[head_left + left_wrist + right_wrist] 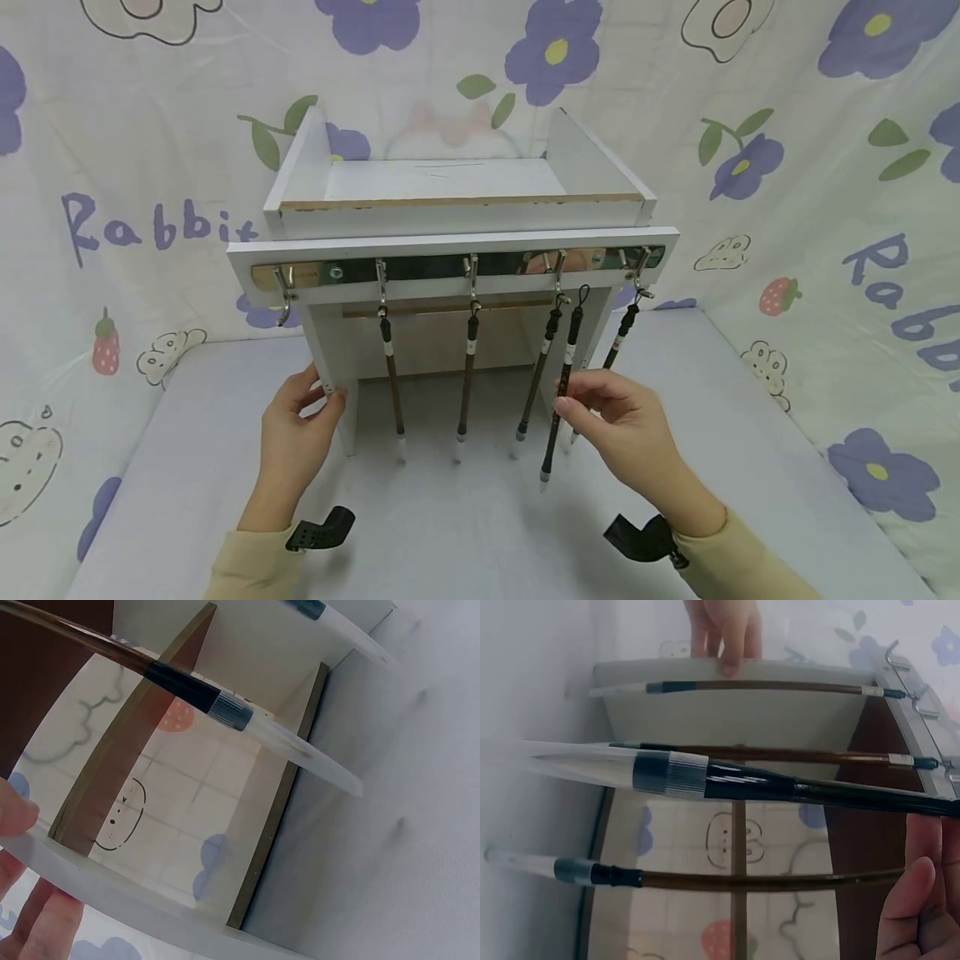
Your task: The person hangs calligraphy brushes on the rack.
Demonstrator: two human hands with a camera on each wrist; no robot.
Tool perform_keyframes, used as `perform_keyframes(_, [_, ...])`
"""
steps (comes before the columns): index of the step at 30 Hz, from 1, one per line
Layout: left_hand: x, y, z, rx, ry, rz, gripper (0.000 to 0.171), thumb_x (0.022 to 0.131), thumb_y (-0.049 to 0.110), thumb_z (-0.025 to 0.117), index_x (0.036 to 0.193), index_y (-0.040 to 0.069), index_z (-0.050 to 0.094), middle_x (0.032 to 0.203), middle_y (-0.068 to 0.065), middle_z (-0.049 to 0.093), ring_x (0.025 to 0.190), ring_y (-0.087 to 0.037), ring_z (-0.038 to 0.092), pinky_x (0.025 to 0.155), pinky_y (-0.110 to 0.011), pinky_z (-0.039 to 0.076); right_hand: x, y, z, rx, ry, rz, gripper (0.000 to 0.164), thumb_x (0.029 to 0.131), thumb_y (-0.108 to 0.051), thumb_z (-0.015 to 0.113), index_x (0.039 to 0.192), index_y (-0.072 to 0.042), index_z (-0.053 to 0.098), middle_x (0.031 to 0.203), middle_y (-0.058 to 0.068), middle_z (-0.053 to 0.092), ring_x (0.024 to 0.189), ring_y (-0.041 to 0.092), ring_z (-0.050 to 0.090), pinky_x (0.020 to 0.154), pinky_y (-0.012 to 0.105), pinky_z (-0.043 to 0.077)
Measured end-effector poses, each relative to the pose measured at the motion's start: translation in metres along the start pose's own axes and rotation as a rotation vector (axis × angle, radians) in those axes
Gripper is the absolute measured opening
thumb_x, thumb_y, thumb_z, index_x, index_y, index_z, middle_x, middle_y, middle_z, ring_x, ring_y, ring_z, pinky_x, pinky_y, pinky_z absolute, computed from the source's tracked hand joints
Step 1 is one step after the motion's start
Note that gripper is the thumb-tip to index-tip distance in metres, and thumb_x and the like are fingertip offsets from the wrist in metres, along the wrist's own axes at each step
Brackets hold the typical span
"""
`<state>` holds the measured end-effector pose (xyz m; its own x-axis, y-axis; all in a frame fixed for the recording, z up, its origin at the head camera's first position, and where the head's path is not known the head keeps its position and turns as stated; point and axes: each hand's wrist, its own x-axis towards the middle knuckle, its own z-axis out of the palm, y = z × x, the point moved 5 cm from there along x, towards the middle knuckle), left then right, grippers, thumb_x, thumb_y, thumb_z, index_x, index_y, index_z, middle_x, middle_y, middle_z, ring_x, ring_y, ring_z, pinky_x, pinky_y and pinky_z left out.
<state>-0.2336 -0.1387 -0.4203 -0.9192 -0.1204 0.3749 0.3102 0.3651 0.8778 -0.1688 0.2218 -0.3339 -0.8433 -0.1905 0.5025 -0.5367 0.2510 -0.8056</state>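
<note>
In the head view my right hand [618,421] pinches a dark calligraphy brush [572,342] between thumb and fingers. The brush hangs tip down with a clear cap, its black loop up beside the hooks near the rail's right end. Beside it hang a brush [550,333] on one hook and another brush [620,337] on the rightmost hook, partly hidden behind my right hand. My left hand [296,429] grips the left side panel [330,367] of a white wooden shelf, thumb in front. The left wrist view shows fingers [56,922] on that panel's outer side.
A metal hook rail [427,268] runs along the shelf front. Two brown-handled brushes hang at its left and middle, one brush [392,367] and another brush [468,367]. The leftmost hook [283,296] juts forward. A printed cloth [150,292] stands behind the white tabletop [450,542].
</note>
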Motion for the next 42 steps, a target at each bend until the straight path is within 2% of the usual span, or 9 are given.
perform_keyframes(6, [0.0, 0.0, 0.0, 0.003, 0.0, 0.003, 0.045, 0.092, 0.01, 0.065, 0.136, 0.015, 0.057, 0.122, -0.005, 0.06, 0.109, -0.027, 0.06, 0.081, -0.02, 0.054, 0.005, -0.002, 0.014, 0.006, -0.041, -0.017, 0.016, 0.087, 0.004, 0.068, 0.101, -0.004, 0.068, 0.089, 0.007, 0.067, 0.078, 0.017, 0.061, 0.06, 0.027, 0.051])
perform_keyframes(13, [0.0, -0.001, -0.001, 0.011, 0.008, 0.009, 0.044, 0.092, 0.009, 0.065, 0.135, 0.014, 0.058, 0.121, -0.005, 0.06, 0.109, -0.028, 0.06, 0.081, -0.024, 0.054, 0.011, -0.005, 0.033, 0.045, -0.09, -0.031, 0.019, 0.086, 0.004, 0.069, 0.102, -0.007, 0.069, 0.093, 0.002, 0.07, 0.084, 0.019, 0.064, 0.068, 0.031, 0.056])
perform_keyframes(21, [0.0, -0.002, -0.001, 0.01, 0.011, 0.006, 0.044, 0.092, 0.009, 0.066, 0.135, 0.015, 0.058, 0.121, -0.005, 0.06, 0.108, -0.027, 0.061, 0.081, -0.028, 0.055, 0.017, -0.01, 0.055, 0.046, -0.159, -0.026, 0.016, 0.088, -0.002, 0.07, 0.101, -0.012, 0.071, 0.093, 0.001, 0.07, 0.081, 0.019, 0.063, 0.064, 0.031, 0.055])
perform_keyframes(26, [0.002, -0.002, 0.0, 0.032, 0.017, -0.016, 0.044, 0.091, 0.004, 0.064, 0.135, 0.008, 0.057, 0.121, -0.009, 0.06, 0.109, -0.03, 0.06, 0.082, -0.03, 0.055, 0.019, -0.012, 0.071, 0.049, -0.212, 0.0, 0.017, 0.089, -0.004, 0.069, 0.103, -0.012, 0.071, 0.096, 0.001, 0.069, 0.081, 0.018, 0.061, 0.065, 0.03, 0.054])
perform_keyframes(29, [0.002, -0.003, 0.0, 0.033, 0.015, -0.018, 0.045, 0.091, 0.005, 0.064, 0.135, 0.008, 0.056, 0.122, -0.01, 0.059, 0.109, -0.031, 0.06, 0.083, -0.032, 0.055, 0.021, -0.013, 0.08, 0.044, -0.244, -0.024, 0.016, 0.09, -0.005, 0.069, 0.105, -0.011, 0.071, 0.098, 0.002, 0.069, 0.081, 0.017, 0.06, 0.067, 0.031, 0.055])
perform_keyframes(34, [0.001, -0.003, -0.001, 0.022, 0.007, -0.006, 0.045, 0.092, 0.01, 0.065, 0.136, 0.013, 0.057, 0.123, -0.006, 0.059, 0.109, -0.028, 0.06, 0.083, -0.033, 0.055, 0.028, -0.017, 0.095, 0.031, -0.292, -0.075, 0.016, 0.092, -0.009, 0.067, 0.107, -0.012, 0.071, 0.097, -0.003, 0.067, 0.082, 0.015, 0.06, 0.07, 0.031, 0.055])
perform_keyframes(42, [0.0, -0.002, 0.0, 0.043, 0.011, -0.006, 0.045, 0.092, 0.01, 0.065, 0.136, 0.013, 0.057, 0.122, -0.006, 0.059, 0.108, -0.027, 0.061, 0.082, -0.036, 0.056, 0.04, -0.023, 0.119, 0.03, -0.34, -0.11, 0.018, 0.093, -0.01, 0.065, 0.11, -0.011, 0.071, 0.096, -0.007, 0.066, 0.079, 0.011, 0.059, 0.066, 0.028, 0.054])
